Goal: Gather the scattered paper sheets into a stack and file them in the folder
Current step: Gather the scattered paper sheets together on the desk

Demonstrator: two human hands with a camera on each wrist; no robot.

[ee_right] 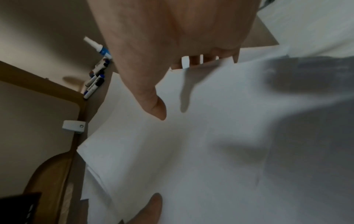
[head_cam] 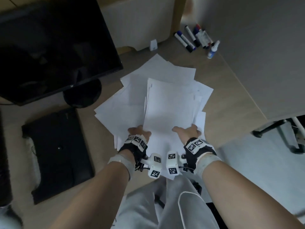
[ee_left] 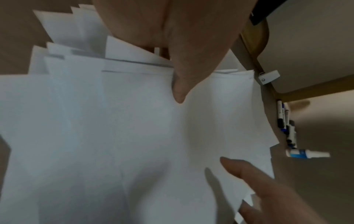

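White paper sheets [head_cam: 165, 103] cover the middle of the tan bench [head_cam: 231, 90], spread like a fan with many corners pointing out in different directions, and some sheets hang over the near edge of the bench toward the person. To the left of the sheets stands a black monitor [head_cam: 54, 47] on a round black foot, and nearer to the person a black folder [head_cam: 57, 154] lies flat on the bench, closed, apart from the paper. The left hand [head_cam: 139, 132] holds the near left part of a thicker bundle of sheets: the thumb lies on top of the paper and the other fingers [ee_left: 159, 51] go under the edge, so the hand pinches the bundle. The right hand [head_cam: 188, 132] holds the near right part of the same bundle in the same way, with the thumb on top and the fingers [ee_right: 206, 58] curled under the paper edge. Both wrists carry black bands with white marker blocks. At the far right of the bench several whiteboard markers [head_cam: 193, 38] lie side by side, and just beside them a small spray bottle [head_cam: 213, 49] with a blue label lies on its side. A small white block [head_cam: 153, 45] stands beyond the far corner of the sheets.
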